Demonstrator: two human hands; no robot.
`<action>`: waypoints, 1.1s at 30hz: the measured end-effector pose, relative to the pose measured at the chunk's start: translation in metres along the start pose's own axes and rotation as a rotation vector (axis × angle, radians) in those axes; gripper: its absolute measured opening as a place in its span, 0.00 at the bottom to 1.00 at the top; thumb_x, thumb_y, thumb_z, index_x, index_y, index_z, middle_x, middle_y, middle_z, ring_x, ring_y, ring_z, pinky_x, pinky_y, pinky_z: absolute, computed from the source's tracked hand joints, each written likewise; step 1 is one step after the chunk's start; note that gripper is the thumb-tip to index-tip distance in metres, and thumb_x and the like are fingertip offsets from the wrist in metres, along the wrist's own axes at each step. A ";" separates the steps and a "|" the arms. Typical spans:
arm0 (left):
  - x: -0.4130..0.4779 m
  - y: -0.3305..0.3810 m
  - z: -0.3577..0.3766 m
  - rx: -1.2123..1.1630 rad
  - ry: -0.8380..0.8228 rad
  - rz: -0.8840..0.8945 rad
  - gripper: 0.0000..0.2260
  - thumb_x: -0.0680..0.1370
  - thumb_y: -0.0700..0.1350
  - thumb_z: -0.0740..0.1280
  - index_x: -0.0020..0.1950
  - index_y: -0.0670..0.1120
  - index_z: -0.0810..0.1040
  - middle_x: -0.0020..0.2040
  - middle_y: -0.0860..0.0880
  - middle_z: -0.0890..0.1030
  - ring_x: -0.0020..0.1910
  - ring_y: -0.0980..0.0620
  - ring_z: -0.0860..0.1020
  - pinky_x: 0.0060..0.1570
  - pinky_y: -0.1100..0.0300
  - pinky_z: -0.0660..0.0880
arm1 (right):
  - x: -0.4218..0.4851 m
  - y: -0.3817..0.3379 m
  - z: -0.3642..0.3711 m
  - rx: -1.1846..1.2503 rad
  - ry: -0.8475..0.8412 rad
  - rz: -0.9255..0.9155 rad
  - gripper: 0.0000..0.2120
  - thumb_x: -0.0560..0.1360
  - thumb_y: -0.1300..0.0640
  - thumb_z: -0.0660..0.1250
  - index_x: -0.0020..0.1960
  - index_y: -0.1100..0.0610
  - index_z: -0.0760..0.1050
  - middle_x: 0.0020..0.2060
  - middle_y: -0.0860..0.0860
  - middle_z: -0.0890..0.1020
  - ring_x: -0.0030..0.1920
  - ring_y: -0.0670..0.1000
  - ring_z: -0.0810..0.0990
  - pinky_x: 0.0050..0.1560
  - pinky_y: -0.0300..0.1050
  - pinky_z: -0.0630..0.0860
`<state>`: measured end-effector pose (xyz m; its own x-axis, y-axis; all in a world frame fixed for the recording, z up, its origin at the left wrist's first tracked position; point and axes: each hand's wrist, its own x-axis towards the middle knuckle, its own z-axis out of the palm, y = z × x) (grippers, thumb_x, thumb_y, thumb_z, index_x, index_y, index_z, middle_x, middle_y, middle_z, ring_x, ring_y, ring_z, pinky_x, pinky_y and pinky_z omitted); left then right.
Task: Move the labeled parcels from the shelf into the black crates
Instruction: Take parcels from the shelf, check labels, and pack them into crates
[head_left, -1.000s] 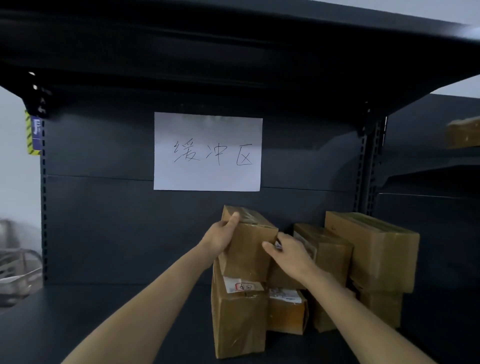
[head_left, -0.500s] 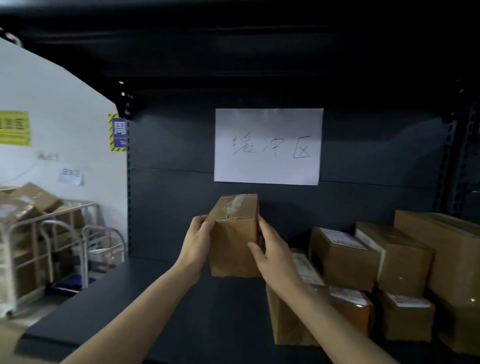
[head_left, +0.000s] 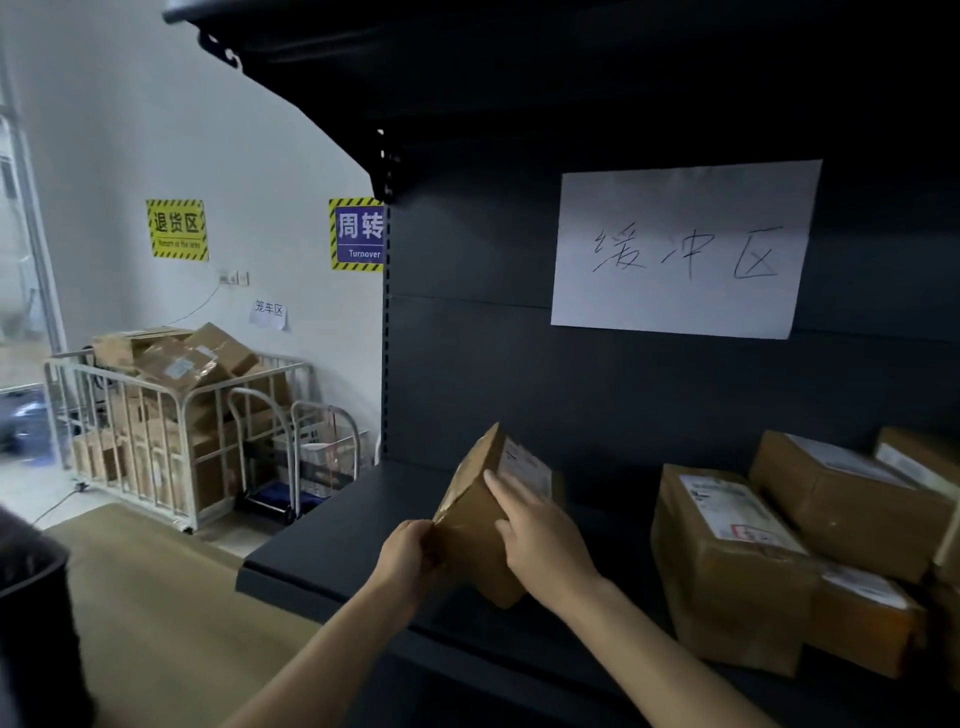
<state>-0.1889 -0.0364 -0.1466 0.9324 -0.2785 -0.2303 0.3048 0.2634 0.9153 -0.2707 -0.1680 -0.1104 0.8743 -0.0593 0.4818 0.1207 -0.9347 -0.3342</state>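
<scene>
Dark shelf (head_left: 337, 545) fills centre and right of frame, boxes (head_left: 727, 561) stacked at lower right, and at lower centre a tilted parcel (head_left: 478, 525) is held over the shelf board, left hand (head_left: 410, 556) pinching its lower left corner with curled fingers, right hand (head_left: 545, 540) pressing extended fingers against its right face.
</scene>
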 end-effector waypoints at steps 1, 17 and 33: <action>0.001 0.001 -0.005 0.045 0.003 -0.006 0.06 0.78 0.37 0.58 0.44 0.39 0.74 0.38 0.41 0.74 0.36 0.45 0.74 0.36 0.53 0.74 | 0.003 -0.004 0.003 -0.034 -0.014 -0.022 0.26 0.79 0.62 0.56 0.75 0.51 0.56 0.73 0.49 0.62 0.73 0.49 0.58 0.71 0.42 0.56; 0.013 0.035 -0.016 0.417 -0.153 0.036 0.14 0.79 0.54 0.61 0.48 0.46 0.79 0.47 0.45 0.80 0.48 0.45 0.77 0.50 0.55 0.72 | -0.003 0.017 0.009 0.471 -0.075 0.598 0.23 0.77 0.42 0.57 0.63 0.57 0.73 0.60 0.53 0.78 0.58 0.50 0.76 0.58 0.44 0.72; 0.039 0.021 -0.024 0.687 -0.442 0.443 0.33 0.77 0.33 0.62 0.75 0.55 0.51 0.63 0.54 0.75 0.62 0.55 0.74 0.57 0.61 0.76 | -0.003 0.037 0.026 0.559 0.040 0.417 0.20 0.77 0.57 0.63 0.68 0.53 0.68 0.62 0.45 0.76 0.60 0.41 0.71 0.54 0.26 0.68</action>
<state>-0.1419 -0.0196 -0.1444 0.7345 -0.6469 0.2048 -0.3751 -0.1356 0.9170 -0.2569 -0.1933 -0.1453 0.8837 -0.3967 0.2485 0.0119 -0.5117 -0.8591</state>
